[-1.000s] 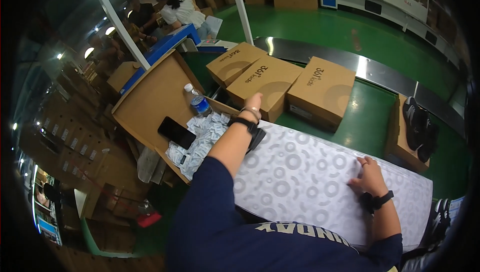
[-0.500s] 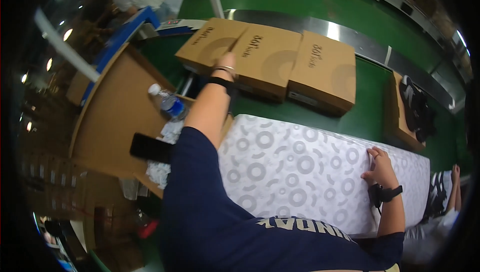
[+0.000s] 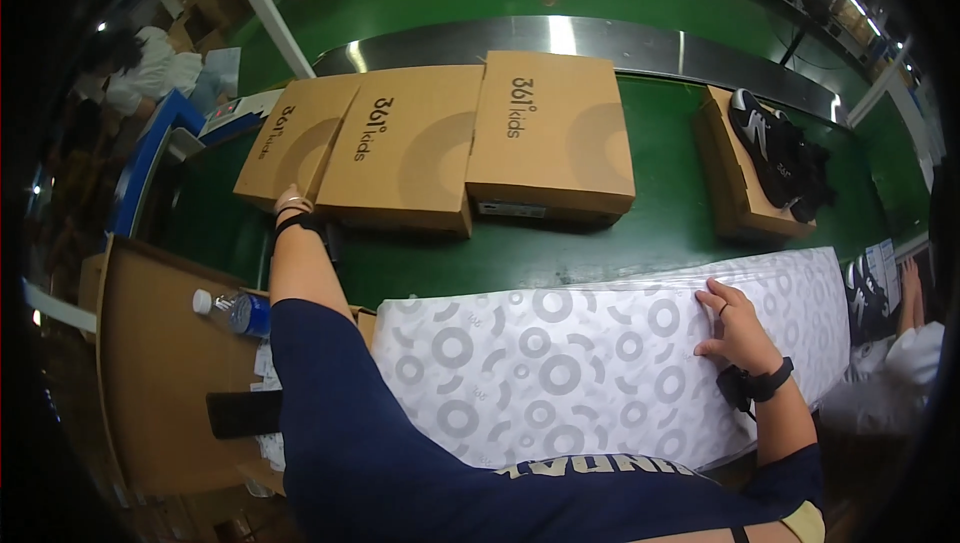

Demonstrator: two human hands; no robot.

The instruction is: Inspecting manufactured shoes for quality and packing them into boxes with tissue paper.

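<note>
Stretched forward, my left hand (image 3: 291, 200) is at the near end of the leftmost brown shoe box (image 3: 290, 138); its fingers are mostly hidden. Two more closed shoe boxes, a middle one (image 3: 400, 143) and a right one (image 3: 552, 128), stand beside that box on the green conveyor belt (image 3: 530, 258). My right hand (image 3: 738, 328) rests on a stack of white wrapping paper (image 3: 560, 373) patterned with grey rings. Its thumb and fingers are apart, with nothing visible between them.
At left, a cardboard tray (image 3: 165, 363) holds a water bottle (image 3: 232, 311), paper slips and a black phone (image 3: 243, 414). Black shoes (image 3: 775, 158) lie on a box (image 3: 728, 173) farther right. A co-worker's hand (image 3: 910, 293) shows at the right edge; another person (image 3: 155, 73) is far left.
The view has swung right, so the boxes appear farther left. My left hand now shows nearer the leftmost box's front end, no longer at the gap between two boxes. My right hand stays on the paper.
</note>
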